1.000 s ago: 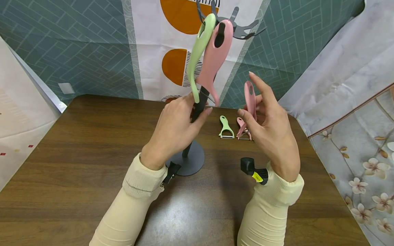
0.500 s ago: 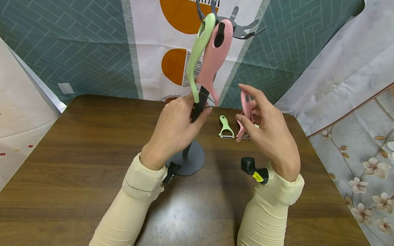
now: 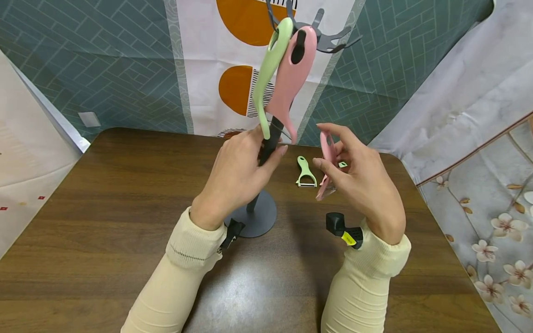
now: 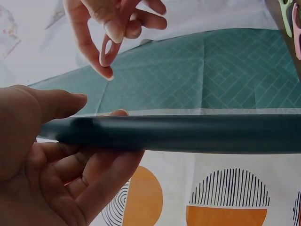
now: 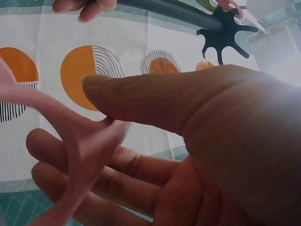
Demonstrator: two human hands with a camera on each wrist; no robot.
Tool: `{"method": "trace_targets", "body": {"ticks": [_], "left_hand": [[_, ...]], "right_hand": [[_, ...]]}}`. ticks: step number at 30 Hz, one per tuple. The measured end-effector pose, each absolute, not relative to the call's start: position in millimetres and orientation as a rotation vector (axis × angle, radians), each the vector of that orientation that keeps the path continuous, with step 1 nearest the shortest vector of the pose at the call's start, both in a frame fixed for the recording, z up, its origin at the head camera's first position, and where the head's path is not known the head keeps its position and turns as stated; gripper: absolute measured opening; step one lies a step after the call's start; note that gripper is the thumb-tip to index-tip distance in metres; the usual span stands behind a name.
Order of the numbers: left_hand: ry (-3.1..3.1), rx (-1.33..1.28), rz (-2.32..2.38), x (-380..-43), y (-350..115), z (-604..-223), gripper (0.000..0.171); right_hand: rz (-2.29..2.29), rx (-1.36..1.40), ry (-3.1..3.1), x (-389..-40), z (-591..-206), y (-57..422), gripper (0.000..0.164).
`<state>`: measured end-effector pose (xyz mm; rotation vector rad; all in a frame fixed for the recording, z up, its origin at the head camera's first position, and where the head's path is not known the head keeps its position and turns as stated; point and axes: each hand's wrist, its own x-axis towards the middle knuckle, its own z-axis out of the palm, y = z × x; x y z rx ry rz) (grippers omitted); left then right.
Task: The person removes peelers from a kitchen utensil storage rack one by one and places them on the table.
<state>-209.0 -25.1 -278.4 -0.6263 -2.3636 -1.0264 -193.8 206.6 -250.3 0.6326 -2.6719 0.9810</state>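
Note:
A dark grey utensil stand with a round base (image 3: 258,219) rises in the middle of the head view. My left hand (image 3: 235,173) grips its post (image 4: 202,134), thumb and fingers on opposite sides. From the hooks (image 3: 333,42) at the top hang a green peeler (image 3: 266,76) and a pink peeler (image 3: 293,74). To the right of the post, above the table, my right hand (image 3: 362,173) holds another pink peeler (image 5: 87,141) between thumb and fingers, its index finger extended near the handle's holed end. The forked blade end points down in the head view.
On the brown table (image 3: 125,208), a green peeler (image 3: 305,169) lies behind the right hand. Part of another green thing (image 3: 342,164) shows between that hand's fingers. A patterned cloth (image 3: 133,69) hangs behind the table, with pale curtains (image 3: 449,83) at the right.
My right hand has come down and to the left with the pink peeler, hiding more of the peelers behind it. The left hand keeps its hold on the post.

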Motion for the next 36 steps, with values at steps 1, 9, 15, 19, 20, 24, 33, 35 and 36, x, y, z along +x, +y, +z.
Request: {"method": "trace_targets", "body": {"ticks": [1, 9, 15, 19, 20, 24, 33, 35, 36], "left_hand": [[-2.363, -0.627, -1.027, -209, -25, -278, 0.021], [-2.361, -0.634, -1.035, -209, -25, -278, 0.02], [-2.359, -0.637, -1.038, -209, -25, -278, 0.02], [-2.363, -0.633, -1.037, -209, -25, -278, 0.02], [-2.366, -0.628, -1.038, -209, -25, -278, 0.02], [-2.373, -0.622, -1.036, -209, -25, -277, 0.018], [-2.38, -0.621, -1.042, -210, -25, -277, 0.018], [-2.38, -0.621, -1.041, -209, -25, -277, 0.018], [-2.38, -0.622, -1.041, -209, -25, -277, 0.018]], "right_hand": [[0.964, 0.63, -2.675, -194, -250, 207, 0.061], [0.909, 0.616, -2.698, -196, -250, 206, 0.061], [0.921, 0.618, -2.725, -195, -250, 206, 0.059], [0.933, 0.622, -2.756, -196, -251, 207, 0.057], [0.933, 0.618, -2.768, -197, -251, 207, 0.057], [0.96, 0.596, -2.833, -200, -252, 209, 0.054], [1.006, 0.542, -2.94, -204, -256, 212, 0.047], [0.993, 0.521, -2.959, -205, -257, 213, 0.043], [0.98, 0.515, -2.969, -206, -258, 213, 0.041]]}}
